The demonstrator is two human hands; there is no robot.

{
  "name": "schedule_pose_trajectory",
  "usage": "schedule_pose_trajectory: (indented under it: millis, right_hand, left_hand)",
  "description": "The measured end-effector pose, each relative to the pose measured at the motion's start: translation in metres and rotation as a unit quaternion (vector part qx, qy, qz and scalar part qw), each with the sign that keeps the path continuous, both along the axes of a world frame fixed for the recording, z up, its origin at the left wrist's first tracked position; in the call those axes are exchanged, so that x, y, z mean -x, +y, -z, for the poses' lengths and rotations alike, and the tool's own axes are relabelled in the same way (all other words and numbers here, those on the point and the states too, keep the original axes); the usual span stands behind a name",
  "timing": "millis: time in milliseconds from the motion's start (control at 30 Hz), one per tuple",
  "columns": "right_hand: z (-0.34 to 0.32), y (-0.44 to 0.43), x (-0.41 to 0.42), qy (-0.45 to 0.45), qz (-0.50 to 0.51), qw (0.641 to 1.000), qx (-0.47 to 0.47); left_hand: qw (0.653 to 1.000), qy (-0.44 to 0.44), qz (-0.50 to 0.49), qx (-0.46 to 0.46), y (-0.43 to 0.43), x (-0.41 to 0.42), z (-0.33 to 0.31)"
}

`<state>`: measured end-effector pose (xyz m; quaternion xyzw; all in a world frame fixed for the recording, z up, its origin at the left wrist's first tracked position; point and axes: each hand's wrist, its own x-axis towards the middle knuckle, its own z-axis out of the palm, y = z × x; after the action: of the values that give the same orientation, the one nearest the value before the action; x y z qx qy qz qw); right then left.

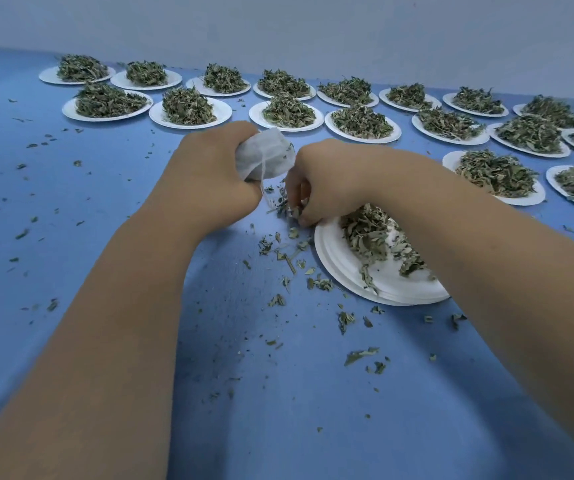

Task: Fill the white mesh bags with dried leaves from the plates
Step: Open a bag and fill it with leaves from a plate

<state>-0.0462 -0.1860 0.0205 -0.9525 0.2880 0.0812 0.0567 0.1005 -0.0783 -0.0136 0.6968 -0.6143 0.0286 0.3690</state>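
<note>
Your left hand (pixel 209 171) grips the limp mesh bag (pixel 266 154); your right hand (pixel 330 181) pinches likely brittle dried leaves (pixel 283 202) at the plate's (pixel 341 268) ten o'clock: squeeze gently.

Right arm (pixel 486 258) covers part of the near plate (pixel 341 271) & its leaves (pixel 365 233). Plates at right edge (pixel 552 178) are cut off. Left hand (pixel 209 171) hides part of the bag (pixel 264 154); bag's mouth can't be seen. Right hand (pixel 330 181) fingertips tucked under.
</note>
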Motion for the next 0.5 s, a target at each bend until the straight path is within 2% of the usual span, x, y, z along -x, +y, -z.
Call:
schedule_pose_trajectory:
  millis: [133, 200, 300, 367, 433, 500]
  right_hand:
    - [-0.004, -0.010, 0.012, -0.111, 0.058, 0.992, -0.017]
    - [-0.004, -0.014, 0.015, -0.134, 0.085, 0.987, -0.008]
    - [-0.001, -0.012, 0.012, -0.116, 0.108, 0.984, -0.079]
    - [0.000, -0.006, 0.006, -0.073, 0.102, 0.984, -0.124]
    - [0.006, 0.001, -0.003, -0.035, 0.083, 0.990, -0.110]
    - [0.014, 0.007, -0.013, -0.040, 0.073, 0.994, -0.070]
  left_hand:
    - [0.999, 0.036, -0.030, 0.009, -0.001, -0.006, -0.002]
    - [0.999, 0.034, -0.034, 0.003, -0.002, -0.008, -0.001]
    - [0.999, 0.026, -0.038, -0.011, -0.001, -0.011, 0.000]
    - [0.999, 0.018, -0.046, -0.021, 0.001, -0.013, 0.001]
    - [0.997, -0.007, -0.063, -0.050, 0.002, -0.017, 0.001]
    - [0.994, -0.029, -0.078, -0.074, 0.002, -0.021, 0.001]
